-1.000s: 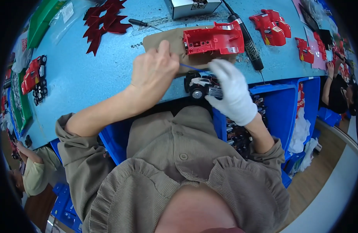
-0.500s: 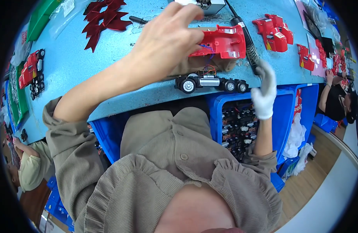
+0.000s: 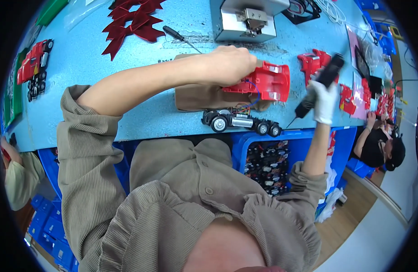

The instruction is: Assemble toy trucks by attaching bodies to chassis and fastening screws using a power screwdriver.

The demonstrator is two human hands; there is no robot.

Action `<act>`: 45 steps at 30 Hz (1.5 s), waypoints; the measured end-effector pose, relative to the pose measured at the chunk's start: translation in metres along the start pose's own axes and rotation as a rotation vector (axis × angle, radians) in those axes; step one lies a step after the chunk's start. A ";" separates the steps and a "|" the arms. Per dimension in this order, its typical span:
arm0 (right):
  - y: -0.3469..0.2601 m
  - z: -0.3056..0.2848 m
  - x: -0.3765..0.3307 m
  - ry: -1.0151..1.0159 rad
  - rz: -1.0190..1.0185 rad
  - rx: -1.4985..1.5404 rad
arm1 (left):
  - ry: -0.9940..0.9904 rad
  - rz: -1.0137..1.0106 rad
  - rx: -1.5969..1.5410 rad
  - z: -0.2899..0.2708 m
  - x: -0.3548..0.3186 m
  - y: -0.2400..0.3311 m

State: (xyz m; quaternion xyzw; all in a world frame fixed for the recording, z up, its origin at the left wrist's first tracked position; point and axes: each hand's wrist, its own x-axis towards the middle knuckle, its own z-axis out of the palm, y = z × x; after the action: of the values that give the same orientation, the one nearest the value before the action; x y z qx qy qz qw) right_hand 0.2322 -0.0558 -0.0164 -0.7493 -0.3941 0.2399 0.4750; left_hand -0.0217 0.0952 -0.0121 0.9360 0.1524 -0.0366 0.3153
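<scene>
My bare left hand (image 3: 234, 65) is closed at the left end of a red plastic toy truck shell (image 3: 274, 81), which lies with its hollow inside facing up on a folded brown cloth (image 3: 195, 99). Thin wires (image 3: 250, 104) run from the shell to a black toy truck chassis (image 3: 240, 120) with silver tanks and wheels, at the table's near edge. My right hand (image 3: 324, 102), in a white glove, is wrapped round a black electric screwdriver (image 3: 329, 71). Its thin bit points down toward the near edge, right of the chassis and apart from it.
Dark red bows (image 3: 134, 22), a hand screwdriver (image 3: 175, 34) and a grey metal device (image 3: 245, 22) lie farther back. More red shells (image 3: 311, 63) are at right. A red truck (image 3: 34, 63) stands left. Below, a blue bin (image 3: 238, 152) holds several chassis. Co-workers sit at both sides.
My right hand has taken hold of the electric screwdriver, which lay on the table, and lifted it. My left hand has come down onto the shell's left end. The whole view has shifted.
</scene>
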 end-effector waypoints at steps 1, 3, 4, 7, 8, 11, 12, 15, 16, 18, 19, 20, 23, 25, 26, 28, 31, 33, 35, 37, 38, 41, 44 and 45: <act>-0.022 -0.007 0.003 0.030 -0.024 0.179 | -0.058 0.012 -0.015 -0.004 -0.002 0.001; -0.069 -0.008 0.004 0.224 -0.154 0.402 | 0.001 0.077 0.000 0.003 0.003 -0.002; -0.077 -0.013 0.016 0.247 -0.169 0.536 | 0.062 0.108 0.028 0.008 0.002 -0.004; -0.111 -0.009 0.042 0.159 -0.269 0.848 | 0.118 0.151 0.066 0.016 0.003 -0.002; -0.119 0.001 0.050 0.038 -0.356 1.036 | 0.113 0.152 0.083 0.018 0.003 -0.001; -0.126 0.040 0.079 -0.099 -0.532 0.942 | 0.100 0.120 0.082 0.016 0.003 0.002; -0.126 0.057 0.088 -0.107 -0.532 0.938 | 0.085 0.094 0.062 0.015 0.004 0.001; -0.114 0.096 0.123 -0.284 -0.639 0.992 | 0.070 0.081 0.023 0.011 0.009 0.000; -0.103 0.106 0.141 -0.490 -0.629 1.009 | 0.064 0.092 0.006 0.010 0.009 -0.001; -0.105 0.119 0.140 -0.701 -0.606 1.017 | 0.058 0.099 -0.021 0.010 0.008 -0.001; -0.120 0.130 0.122 -0.741 -0.343 1.350 | 0.060 0.102 -0.015 0.010 0.008 -0.002; -0.137 0.141 0.103 -0.760 -0.057 1.665 | 0.065 0.105 -0.006 0.009 0.008 -0.003; -0.130 0.141 0.080 -0.463 -0.079 1.599 | 0.089 0.129 0.003 0.009 0.009 -0.002; -0.109 0.142 0.065 0.069 -0.615 0.791 | 0.119 0.146 0.005 0.014 0.006 -0.002; -0.104 0.140 0.061 0.070 -0.606 0.792 | 0.113 0.142 0.001 0.016 0.005 -0.004; -0.098 0.128 0.049 -0.092 -0.673 0.886 | 0.124 0.135 0.044 0.016 0.002 -0.006; -0.089 0.062 0.038 -0.057 -0.848 0.694 | 0.144 0.156 0.068 0.014 0.002 -0.002; -0.113 0.043 -0.003 -0.183 -0.819 0.971 | 0.164 0.162 0.075 0.016 0.003 0.002; -0.121 0.037 -0.036 -0.194 -0.775 0.951 | 0.160 0.170 0.085 0.019 0.003 0.001; -0.119 0.047 -0.048 -0.194 -0.739 0.933 | 0.156 0.200 0.127 0.019 0.004 0.001; -0.112 0.059 -0.050 -0.206 -0.750 0.920 | 0.151 0.207 0.124 0.019 0.005 0.001; -0.090 0.089 -0.047 -0.251 -0.774 0.912 | 0.136 0.150 0.099 0.018 0.001 -0.001; -0.074 0.099 -0.044 -0.240 -0.687 0.917 | 0.177 0.179 0.082 0.020 0.001 -0.001; -0.073 0.099 -0.044 -0.244 -0.685 0.917 | 0.198 0.195 0.073 0.020 0.000 -0.001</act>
State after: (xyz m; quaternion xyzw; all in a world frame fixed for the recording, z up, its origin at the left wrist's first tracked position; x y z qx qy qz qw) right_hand 0.1078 -0.0227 0.0062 -0.2640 -0.5219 0.3032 0.7523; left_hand -0.0212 0.0843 -0.0290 0.9563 0.0897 0.0810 0.2663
